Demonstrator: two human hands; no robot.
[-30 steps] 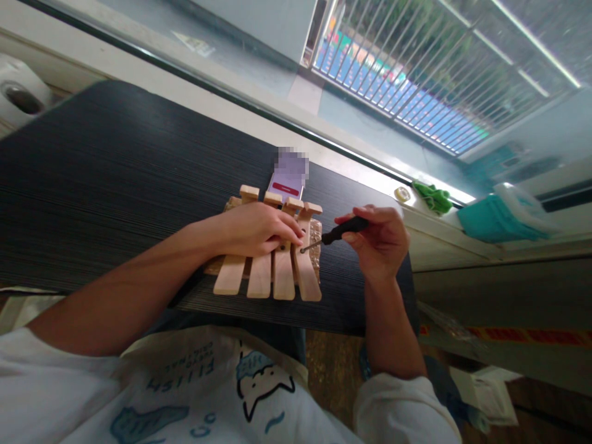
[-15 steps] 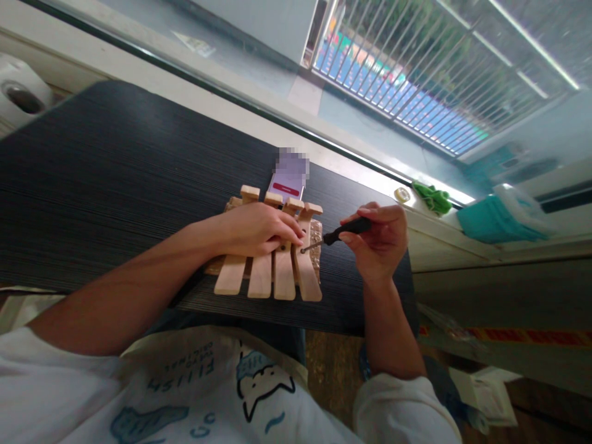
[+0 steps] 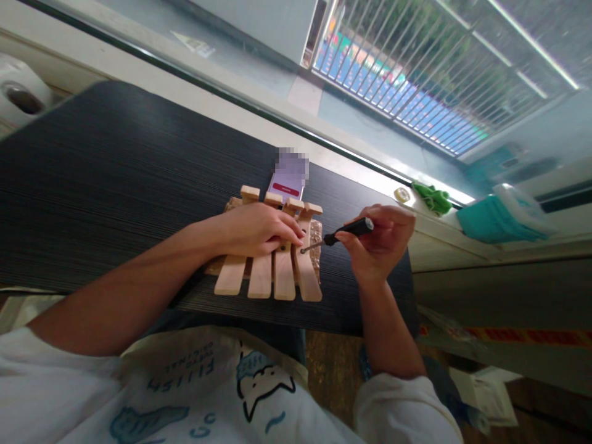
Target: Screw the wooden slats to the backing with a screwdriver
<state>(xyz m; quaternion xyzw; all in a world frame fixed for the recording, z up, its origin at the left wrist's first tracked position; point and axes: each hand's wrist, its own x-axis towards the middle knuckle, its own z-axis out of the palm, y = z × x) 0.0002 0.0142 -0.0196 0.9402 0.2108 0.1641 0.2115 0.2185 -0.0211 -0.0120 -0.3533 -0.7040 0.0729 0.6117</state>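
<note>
A pale wooden rack of several slats [image 3: 285, 277] with hooked far ends lies on a brown, plastic-wrapped block [image 3: 316, 237]. Across the middle of the slats rests my left hand [image 3: 254, 228], closed over the rack with fingertips beside the rightmost slat. My right hand [image 3: 382, 237] holds a black-handled screwdriver [image 3: 349, 230] between thumb and fingers. Its thin shaft slants down to the left, and the tip meets a dark screw spot on the rightmost slat. Part of the slats is hidden under my left hand.
Behind the rack a phone [image 3: 287, 185] lies on the black table [image 3: 139, 154]. On the sill at right are a roll of tape [image 3: 402, 195], a green cloth [image 3: 432, 197] and a teal container [image 3: 499, 216]. A white roll [image 3: 23, 89] is at far left.
My right hand has turned and shifted slightly right on the screwdriver, so more of the handle's end shows. The tip stays at the same spot; my left hand has not moved.
</note>
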